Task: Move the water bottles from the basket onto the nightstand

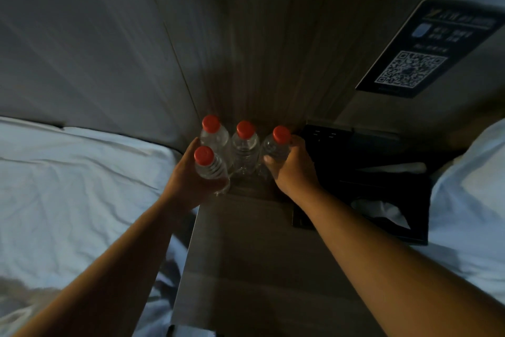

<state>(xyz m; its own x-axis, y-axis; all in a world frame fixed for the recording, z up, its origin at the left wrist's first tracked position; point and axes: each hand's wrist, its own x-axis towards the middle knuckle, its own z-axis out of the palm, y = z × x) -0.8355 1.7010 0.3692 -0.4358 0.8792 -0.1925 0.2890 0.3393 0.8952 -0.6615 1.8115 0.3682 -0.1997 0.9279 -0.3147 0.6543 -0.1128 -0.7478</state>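
Four clear plastic water bottles with red screw caps are bunched at the far end of the grey wood-grain nightstand counter, close against the brown wood wall panel; the basket is out of view. The left hand has its fingers wrapped round the near-left bottle. The right hand has its fingers and thumb clamped on the rightmost bottle. The two bottles between them stand free. The likeliest trouble is on the left: the near-left bottle is by the counter's edge next to the white bed sheet and appears tilted, and I cannot tell whether its base is fully down. Released there, it could tip off into the gap beside the bed. The cluster is also tight, with the bottles touching or nearly so. A hand drawing back could nudge a neighbour and topple several of these tall, narrow bottles. On the right, the black tissue box lies just beside the right hand, leaving little room to withdraw without a knock. The dim light makes the counter's edge hard to judge.
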